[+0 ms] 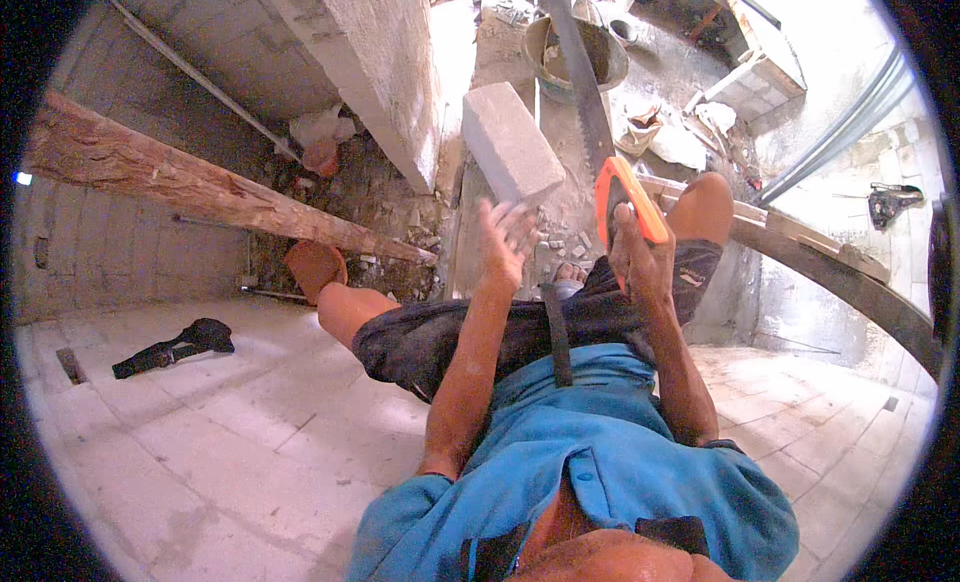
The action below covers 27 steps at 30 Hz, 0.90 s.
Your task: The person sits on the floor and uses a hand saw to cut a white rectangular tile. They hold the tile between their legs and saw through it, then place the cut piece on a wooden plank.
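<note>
My right hand (642,257) is wrapped round the orange handle of a handsaw (594,127). The saw's long toothed blade points up and away from me, past a pale rectangular block (510,142). My left hand (508,244), slightly blurred, is raised just below the near end of that block with its fingers spread and nothing in it. Whether its fingertips touch the block, I cannot tell. Behind the blade, a round bucket (616,64) is partly covered by it. Small broken pieces (578,247) lie on the ground between my hands.
A rough wooden pole (200,187) slants in from the left beside a concrete pillar (370,62). An orange-brown bucket (316,269) is by my left knee. Timber boards (810,252) stretch right, near pale bags (660,137). A black strapped item (180,349) is at the left.
</note>
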{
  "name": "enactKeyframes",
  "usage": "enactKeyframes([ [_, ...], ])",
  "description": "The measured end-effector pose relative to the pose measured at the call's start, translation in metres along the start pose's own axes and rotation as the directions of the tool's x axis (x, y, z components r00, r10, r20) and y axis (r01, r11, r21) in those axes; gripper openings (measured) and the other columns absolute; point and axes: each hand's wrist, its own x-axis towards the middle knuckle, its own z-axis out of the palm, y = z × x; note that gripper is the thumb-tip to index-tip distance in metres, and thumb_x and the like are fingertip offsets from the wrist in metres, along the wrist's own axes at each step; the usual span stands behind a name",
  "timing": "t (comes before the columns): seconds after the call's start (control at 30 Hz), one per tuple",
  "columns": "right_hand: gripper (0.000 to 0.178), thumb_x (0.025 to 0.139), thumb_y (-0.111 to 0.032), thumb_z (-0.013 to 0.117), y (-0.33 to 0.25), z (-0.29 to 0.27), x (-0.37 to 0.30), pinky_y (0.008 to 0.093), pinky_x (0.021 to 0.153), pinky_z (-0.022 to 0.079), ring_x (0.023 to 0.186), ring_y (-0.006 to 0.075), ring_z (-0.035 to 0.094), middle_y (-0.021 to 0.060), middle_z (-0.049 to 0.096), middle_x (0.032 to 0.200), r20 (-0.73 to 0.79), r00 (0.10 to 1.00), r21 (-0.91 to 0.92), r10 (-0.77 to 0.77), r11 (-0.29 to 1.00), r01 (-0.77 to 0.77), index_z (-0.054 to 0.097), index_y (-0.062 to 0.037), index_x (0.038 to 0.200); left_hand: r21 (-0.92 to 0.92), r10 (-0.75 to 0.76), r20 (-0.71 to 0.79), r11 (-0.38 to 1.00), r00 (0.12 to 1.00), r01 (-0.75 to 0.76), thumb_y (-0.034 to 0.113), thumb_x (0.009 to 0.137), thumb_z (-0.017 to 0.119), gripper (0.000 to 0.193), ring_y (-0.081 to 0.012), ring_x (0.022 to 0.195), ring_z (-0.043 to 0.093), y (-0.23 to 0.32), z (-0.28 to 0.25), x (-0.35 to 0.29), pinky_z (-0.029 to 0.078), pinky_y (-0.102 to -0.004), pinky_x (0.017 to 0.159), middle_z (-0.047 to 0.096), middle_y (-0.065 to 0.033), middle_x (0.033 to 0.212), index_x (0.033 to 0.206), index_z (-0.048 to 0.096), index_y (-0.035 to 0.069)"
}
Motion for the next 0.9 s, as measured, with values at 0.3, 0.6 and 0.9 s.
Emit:
enactKeyframes([
  [0.3,0.037,0.098,-0.035,0.070,0.051,0.029,0.014,0.0323,0.071,0.050,0.079,0.0161,0.063,0.0070,0.069,0.088,0.144,0.986,-0.356,-0.083,0.926,0.130,0.068,-0.0011,0.113,-0.500,-0.163,0.375,0.793,0.912,0.347,0.092,0.081,0.036,0.114,-0.0477,0.145,0.030,-0.070,-0.034,0.143,0.028,-0.0649,0.117,0.028,-0.0243,0.160,0.158,0.025,0.009],
  [0.6,0.039,0.097,-0.035,0.070,0.060,0.038,0.015,0.0353,0.073,0.051,0.080,0.0215,0.067,0.0133,0.070,0.090,0.184,0.983,-0.384,0.029,0.922,0.044,0.067,-0.0014,0.116,-0.569,-0.043,0.394,0.773,0.918,0.281,0.093,0.079,0.038,0.111,-0.0536,0.129,0.049,-0.081,-0.037,0.170,0.040,-0.0700,0.106,0.044,-0.0331,0.147,0.154,0.037,0.012],
  [0.9,0.034,0.098,-0.027,0.069,0.046,0.009,-0.025,0.0354,0.073,0.053,0.079,0.0183,0.066,0.0115,0.070,0.090,0.197,0.980,-0.526,0.012,0.845,0.095,0.066,-0.0014,0.119,-0.619,-0.111,0.252,0.745,0.961,0.249,0.095,0.077,0.038,0.112,-0.0502,0.125,0.053,-0.071,-0.030,0.166,0.044,-0.0677,0.104,0.050,-0.0228,0.145,0.152,0.040,0.011],
])
